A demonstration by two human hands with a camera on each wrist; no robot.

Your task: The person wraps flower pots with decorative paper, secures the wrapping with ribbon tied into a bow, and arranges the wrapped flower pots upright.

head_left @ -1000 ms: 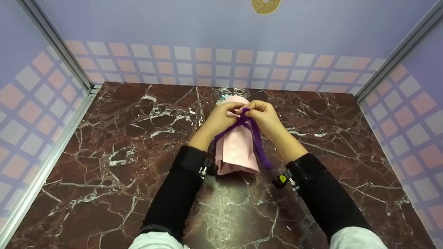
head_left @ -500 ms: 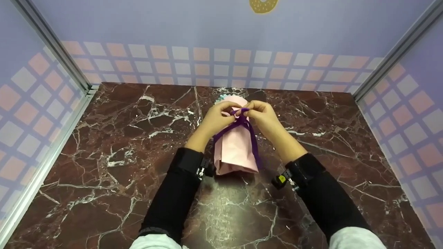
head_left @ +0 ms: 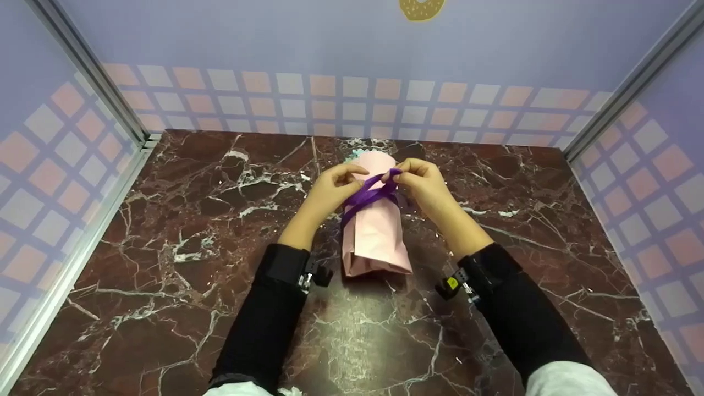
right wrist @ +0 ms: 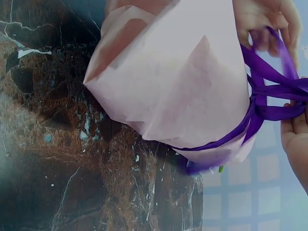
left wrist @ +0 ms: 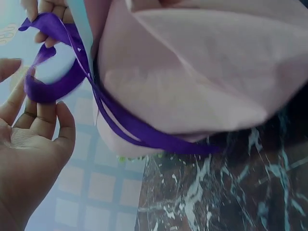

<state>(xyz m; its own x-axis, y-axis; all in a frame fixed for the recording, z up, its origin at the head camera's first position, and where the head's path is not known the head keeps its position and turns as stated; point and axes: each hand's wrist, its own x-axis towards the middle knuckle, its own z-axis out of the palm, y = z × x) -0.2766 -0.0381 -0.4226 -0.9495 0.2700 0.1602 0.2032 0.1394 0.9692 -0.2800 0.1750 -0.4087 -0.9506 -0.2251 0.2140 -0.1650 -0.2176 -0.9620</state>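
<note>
A pink paper-wrapped bundle (head_left: pixel 378 231) lies on the dark marble surface, its folded end towards me. A purple ribbon (head_left: pixel 369 199) goes round its upper part. My left hand (head_left: pixel 329 190) holds part of the ribbon to the left of the bundle; in the left wrist view a curved length of ribbon (left wrist: pixel 53 91) runs across its fingers. On the other side, my right hand (head_left: pixel 426 184) pinches a raised loop of the ribbon between thumb and fingers. The right wrist view has crossing purple strands (right wrist: pixel 269 98) stretched between both hands. Part of the ribbon behind the bundle is hidden.
Light-blue trim (head_left: pixel 358 154) shows at the bundle's far end. Brown marble tabletop (head_left: pixel 220 275) surrounds it. A lilac wall (head_left: pixel 352 44) with pink and white squares stands behind, with side walls on metal frames (head_left: pixel 88 66) at left and right.
My left hand has moved left, away from the right hand, drawing ribbon with it. The long ribbon tail on the bundle's right no longer hangs there. The right hand has barely moved.
</note>
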